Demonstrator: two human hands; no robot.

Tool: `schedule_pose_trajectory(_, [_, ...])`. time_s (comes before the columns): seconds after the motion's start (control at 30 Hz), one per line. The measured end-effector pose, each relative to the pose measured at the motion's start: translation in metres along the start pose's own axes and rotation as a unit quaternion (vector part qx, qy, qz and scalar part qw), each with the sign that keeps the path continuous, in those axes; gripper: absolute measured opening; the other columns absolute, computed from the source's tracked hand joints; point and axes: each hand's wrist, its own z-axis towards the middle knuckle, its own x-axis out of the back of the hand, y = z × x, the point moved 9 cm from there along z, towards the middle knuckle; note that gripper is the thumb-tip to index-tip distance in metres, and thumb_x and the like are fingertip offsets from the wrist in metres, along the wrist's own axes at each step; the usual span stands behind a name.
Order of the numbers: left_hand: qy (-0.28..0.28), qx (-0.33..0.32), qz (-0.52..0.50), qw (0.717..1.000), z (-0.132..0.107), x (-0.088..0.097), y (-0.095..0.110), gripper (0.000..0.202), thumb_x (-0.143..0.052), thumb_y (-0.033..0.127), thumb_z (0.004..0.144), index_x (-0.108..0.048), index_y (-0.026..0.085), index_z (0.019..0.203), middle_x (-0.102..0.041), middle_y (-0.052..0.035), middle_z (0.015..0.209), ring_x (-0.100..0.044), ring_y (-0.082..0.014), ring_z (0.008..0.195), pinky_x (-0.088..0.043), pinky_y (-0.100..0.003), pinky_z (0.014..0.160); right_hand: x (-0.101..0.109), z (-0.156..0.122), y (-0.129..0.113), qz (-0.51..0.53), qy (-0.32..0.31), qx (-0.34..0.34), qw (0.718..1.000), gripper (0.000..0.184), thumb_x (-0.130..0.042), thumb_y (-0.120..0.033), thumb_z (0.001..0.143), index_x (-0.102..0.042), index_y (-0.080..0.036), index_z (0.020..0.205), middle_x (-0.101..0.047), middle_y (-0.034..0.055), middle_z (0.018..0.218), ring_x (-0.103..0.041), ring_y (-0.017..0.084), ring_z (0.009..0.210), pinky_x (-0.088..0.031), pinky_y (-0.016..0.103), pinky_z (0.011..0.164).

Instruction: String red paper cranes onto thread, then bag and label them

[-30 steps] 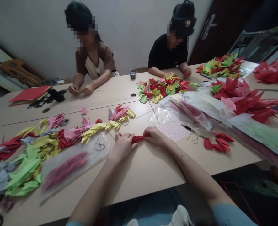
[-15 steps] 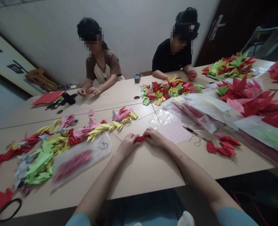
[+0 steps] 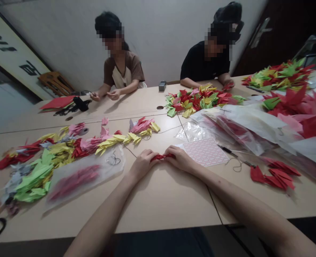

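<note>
Head view looks down over a long pale table, with the person's forearms reaching in from the bottom edge. The left hand and right hand meet near the middle of the frame, fingers curled inward and pinching opposite ends of a narrow bundle of red folded paper. The bundle sits just above the tabletop, and the fingers hide how it is folded.

Just beside the right hand lies a sheet of pink label stickers. Farther right are a thin dark-handled tool, a loose dark thread, and a group of red origami cranes. Just left of the left hand is a translucent plastic sleeve of red cranes, with a small loop of dark thread on it. Beyond the sleeve, strands of yellow, pink and red cranes run across the table, and green cranes lie at the left.

Toward the top, a mixed pile of paper cranes sits in front of a co-worker in a black top, whose hand holds something red. A co-worker in a brown top sits at upper left, hands close together over the table. Filled plastic bags crowd the right side.
</note>
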Motion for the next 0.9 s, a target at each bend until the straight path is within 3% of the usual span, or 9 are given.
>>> schedule_pose_trajectory(0.37, [0.039,-0.002,-0.014,0.999,-0.0014,0.0009,-0.0002,0.010,-0.060,0.028,0.086,-0.065,0.019,0.088,-0.062,-0.0013,0.081,-0.059,-0.0159,0.080,-0.050,-0.029,0.075,-0.0004,-0.0017,-0.0041,0.003,-0.022,0.019,1.000,0.009,-0.051,-0.012,0.082,-0.057,-0.018,0.084,-0.058,0.0033,0.082,-0.054,0.015,0.076,-0.043,0.029,0.069])
schedule_pose_trajectory(0.9, [0.050,-0.023,-0.013,0.998,-0.0007,0.0043,0.0036,0.018,-0.063,0.032,0.083,-0.062,0.017,0.091,-0.062,-0.0027,0.082,-0.059,-0.0167,0.080,-0.050,-0.029,0.075,-0.0003,-0.0049,-0.0064,0.023,-0.051,0.031,0.998,0.018,-0.049,-0.008,0.081,-0.058,-0.019,0.092,-0.058,0.0046,0.088,-0.053,0.016,0.081,-0.044,0.031,0.074])
